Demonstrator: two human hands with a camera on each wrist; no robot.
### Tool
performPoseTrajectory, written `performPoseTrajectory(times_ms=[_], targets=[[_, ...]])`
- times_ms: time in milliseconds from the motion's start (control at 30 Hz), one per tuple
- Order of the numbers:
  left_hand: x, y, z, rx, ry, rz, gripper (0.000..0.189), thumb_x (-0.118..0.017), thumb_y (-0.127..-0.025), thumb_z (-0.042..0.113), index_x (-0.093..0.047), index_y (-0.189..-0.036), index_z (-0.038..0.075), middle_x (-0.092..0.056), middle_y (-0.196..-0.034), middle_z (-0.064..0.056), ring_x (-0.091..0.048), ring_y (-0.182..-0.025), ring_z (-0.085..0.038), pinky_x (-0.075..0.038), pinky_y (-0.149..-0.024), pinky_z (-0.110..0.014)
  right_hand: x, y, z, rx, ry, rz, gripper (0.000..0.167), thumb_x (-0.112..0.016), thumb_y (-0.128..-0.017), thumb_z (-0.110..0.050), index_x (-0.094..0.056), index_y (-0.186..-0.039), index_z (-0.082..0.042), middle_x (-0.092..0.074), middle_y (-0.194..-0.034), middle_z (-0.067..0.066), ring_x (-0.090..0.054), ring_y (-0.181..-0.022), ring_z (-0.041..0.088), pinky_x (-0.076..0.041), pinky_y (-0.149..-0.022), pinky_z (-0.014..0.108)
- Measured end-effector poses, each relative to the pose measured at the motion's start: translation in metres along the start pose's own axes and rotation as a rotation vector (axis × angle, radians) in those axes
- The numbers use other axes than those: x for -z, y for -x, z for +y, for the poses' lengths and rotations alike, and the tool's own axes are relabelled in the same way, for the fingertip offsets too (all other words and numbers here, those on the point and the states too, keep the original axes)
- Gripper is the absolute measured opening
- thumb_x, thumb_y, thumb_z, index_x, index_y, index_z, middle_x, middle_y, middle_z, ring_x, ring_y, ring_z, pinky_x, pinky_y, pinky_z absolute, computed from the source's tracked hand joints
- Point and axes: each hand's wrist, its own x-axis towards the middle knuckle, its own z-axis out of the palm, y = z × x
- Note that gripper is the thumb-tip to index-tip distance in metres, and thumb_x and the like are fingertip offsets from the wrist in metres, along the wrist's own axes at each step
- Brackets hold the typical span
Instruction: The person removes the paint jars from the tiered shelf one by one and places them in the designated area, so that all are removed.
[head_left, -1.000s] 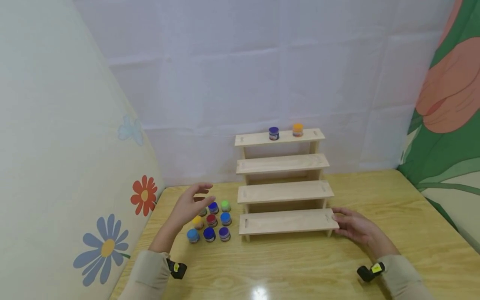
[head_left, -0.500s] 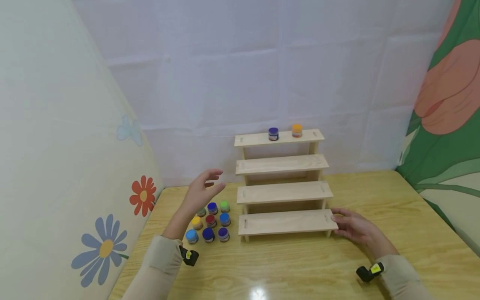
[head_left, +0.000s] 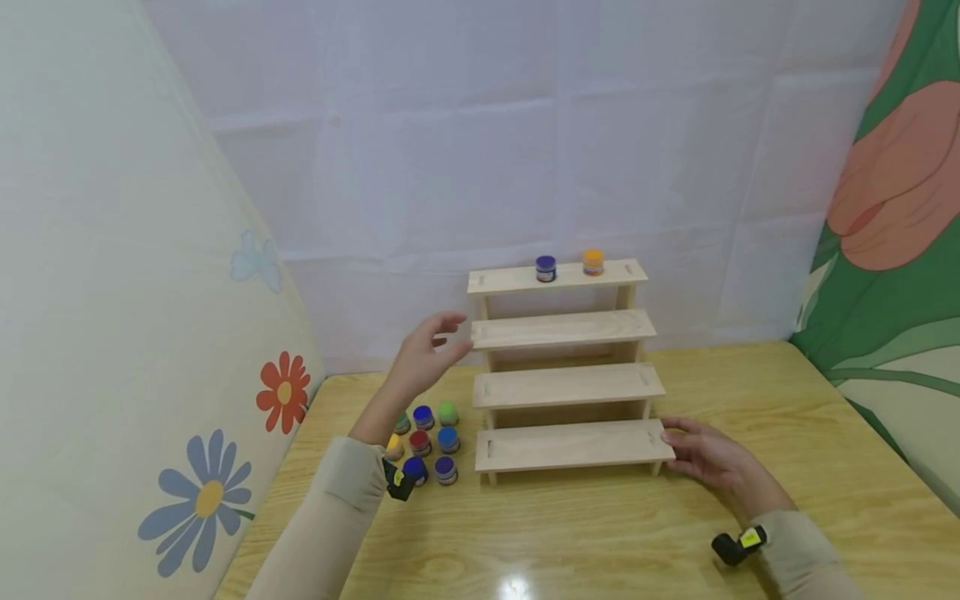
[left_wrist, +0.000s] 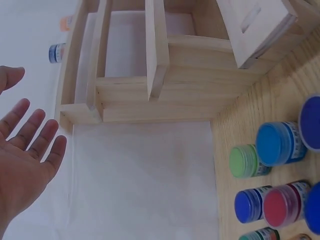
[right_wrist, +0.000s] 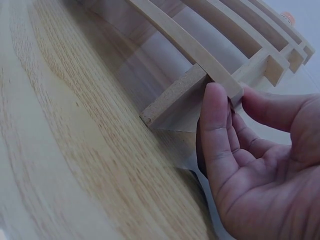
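Note:
A stepped wooden display rack (head_left: pixel 568 385) with tiered shelves stands on the table. My left hand (head_left: pixel 426 360) is beside the left end of its second shelf from the top. In the left wrist view the palm of that left hand (left_wrist: pixel 25 165) faces the camera, fingers spread, holding nothing. My right hand (head_left: pixel 708 457) pinches the right end of the lowest shelf (head_left: pixel 573 445); the right wrist view has the thumb and fingers of the right hand (right_wrist: pixel 255 165) around the board's corner. On the top shelf sit a dark blue paint jar (head_left: pixel 546 269) and an orange paint jar (head_left: pixel 593 262).
Several paint jars with coloured lids, among them a red one (head_left: pixel 420 442) and a green one (head_left: pixel 447 412), stand in rows on the wooden table (head_left: pixel 600 533) left of the rack. My left forearm overlaps some. A white cloth (head_left: pixel 435 167) hangs behind.
My left hand has moved up and to the right, from above the jars to the rack's left side. The right hand stays on the lowest shelf.

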Motion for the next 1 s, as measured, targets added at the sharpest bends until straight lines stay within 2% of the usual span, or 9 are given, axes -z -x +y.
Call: performPoseTrajectory(times_ms=[67, 267, 467, 800, 1000], targets=[[-0.002, -0.005, 0.002, -0.005, 0.007, -0.012, 0.049, -0.068, -0.098, 0.026, -0.054, -0.142, 0.008, -0.056, -0.142, -0.014, -0.051, -0.132, -0.031, -0.042, -0.112, -0.053, 0.000, 0.000, 0.000, 0.000, 0.003, 0.005, 0.058, -0.052, -0.105, -0.009, -0.022, -0.153, 0.006, -0.070, -0.105, 0.001, -0.069, -0.091, 0.012, -0.060, -0.075, 0.025], [-0.005, -0.024, 0.011, -0.038, 0.013, -0.008, 0.051, -0.068, -0.098, 0.024, -0.053, -0.142, 0.005, -0.055, -0.143, -0.018, -0.050, -0.133, -0.032, -0.040, -0.114, -0.050, 0.001, 0.000, 0.000, 0.000, -0.010, -0.009, 0.050, -0.052, -0.105, -0.009, -0.030, -0.149, 0.002, -0.070, -0.105, 0.002, -0.069, -0.092, 0.013, -0.060, -0.075, 0.025], [-0.008, -0.044, 0.021, -0.080, -0.028, -0.013, 0.052, -0.069, -0.097, 0.025, -0.053, -0.143, 0.006, -0.056, -0.143, -0.014, -0.051, -0.132, -0.031, -0.042, -0.113, -0.049, 0.003, 0.000, 0.001, 0.006, -0.018, -0.004, 0.050, -0.052, -0.105, -0.008, -0.030, -0.149, 0.002, -0.070, -0.105, 0.002, -0.069, -0.091, 0.013, -0.060, -0.074, 0.025], [-0.021, -0.075, 0.035, -0.098, -0.064, -0.044, 0.050, -0.069, -0.097, 0.021, -0.053, -0.142, 0.005, -0.056, -0.145, -0.014, -0.051, -0.134, -0.030, -0.041, -0.115, -0.043, 0.004, -0.002, 0.002, 0.012, -0.038, -0.020, 0.040, -0.051, -0.105, -0.007, -0.039, -0.143, -0.003, -0.070, -0.105, 0.003, -0.069, -0.093, 0.014, -0.060, -0.075, 0.025], [-0.030, -0.094, 0.047, -0.091, -0.061, -0.077, 0.054, -0.069, -0.097, 0.026, -0.051, -0.145, 0.007, -0.054, -0.147, -0.011, -0.049, -0.136, -0.029, -0.040, -0.116, -0.043, 0.006, -0.004, 0.004, 0.017, -0.041, -0.016, 0.036, -0.051, -0.105, -0.007, -0.041, -0.139, -0.004, -0.070, -0.105, 0.003, -0.069, -0.092, 0.014, -0.060, -0.075, 0.025]])
